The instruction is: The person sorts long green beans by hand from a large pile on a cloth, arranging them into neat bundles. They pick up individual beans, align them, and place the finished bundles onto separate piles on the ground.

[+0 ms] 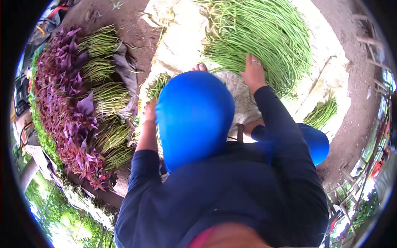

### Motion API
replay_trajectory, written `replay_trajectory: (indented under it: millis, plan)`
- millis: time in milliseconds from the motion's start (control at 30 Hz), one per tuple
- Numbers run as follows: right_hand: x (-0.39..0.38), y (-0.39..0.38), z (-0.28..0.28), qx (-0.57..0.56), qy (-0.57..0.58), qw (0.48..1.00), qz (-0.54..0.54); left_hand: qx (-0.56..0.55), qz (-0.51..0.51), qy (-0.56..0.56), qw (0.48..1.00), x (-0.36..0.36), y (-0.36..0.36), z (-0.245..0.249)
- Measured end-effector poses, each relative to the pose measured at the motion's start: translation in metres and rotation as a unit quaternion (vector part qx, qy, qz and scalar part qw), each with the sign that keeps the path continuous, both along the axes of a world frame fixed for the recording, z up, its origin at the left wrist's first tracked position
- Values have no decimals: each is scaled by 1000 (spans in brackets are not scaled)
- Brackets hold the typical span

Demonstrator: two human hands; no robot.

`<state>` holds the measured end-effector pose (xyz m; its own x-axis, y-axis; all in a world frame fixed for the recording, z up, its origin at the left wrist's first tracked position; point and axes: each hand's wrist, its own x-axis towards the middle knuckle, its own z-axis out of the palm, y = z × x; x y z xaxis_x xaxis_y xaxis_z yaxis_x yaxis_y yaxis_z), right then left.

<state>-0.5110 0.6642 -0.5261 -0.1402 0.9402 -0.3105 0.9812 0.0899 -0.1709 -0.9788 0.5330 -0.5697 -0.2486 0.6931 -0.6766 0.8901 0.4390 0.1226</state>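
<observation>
A large spread of long green beans (260, 37) lies on the pale sheet in front of me. My right hand (253, 74), with a ring on one finger, rests on the near edge of these beans, its fingers stretched forward. My left hand (149, 110) is beside my raised blue-clad knee, close to a small bunch of green beans (157, 86). The knee covers part of that hand, and its grip does not show clearly.
Another small bunch of beans (321, 112) sits at the sheet's right side. Tied bundles of long beans (108, 99) and purple leafy plants (68, 91) line the left. Bare soil (138, 27) surrounds the pale sheet (182, 39). A wooden fence (370, 41) stands far right.
</observation>
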Motion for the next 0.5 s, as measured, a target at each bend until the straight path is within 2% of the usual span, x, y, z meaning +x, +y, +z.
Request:
replay_trajectory:
  millis: [67, 100, 233, 333, 433, 500]
  plan:
    - [-21, -4, -1, 63, -39, 995, -62, 50, 16, -6, 999, -26, -14, 2]
    - [-25, -10, -5, 57, -39, 996, -61, 79, 46, -25, 996, -29, -9, 16]
    - [-21, -12, -23, 106, -42, 992, -63, 203, 211, -161, 942, -17, 27, 94]
    - [-2, 1, -30, 153, -25, 987, -50, 293, 274, -231, 886, 14, 57, 165]
    - [13, 11, -42, 168, -48, 984, -24, 414, 269, -235, 837, 56, 90, 238]
    - [13, 15, -37, 182, -41, 982, -26, 475, 274, -169, 819, 103, 114, 298]
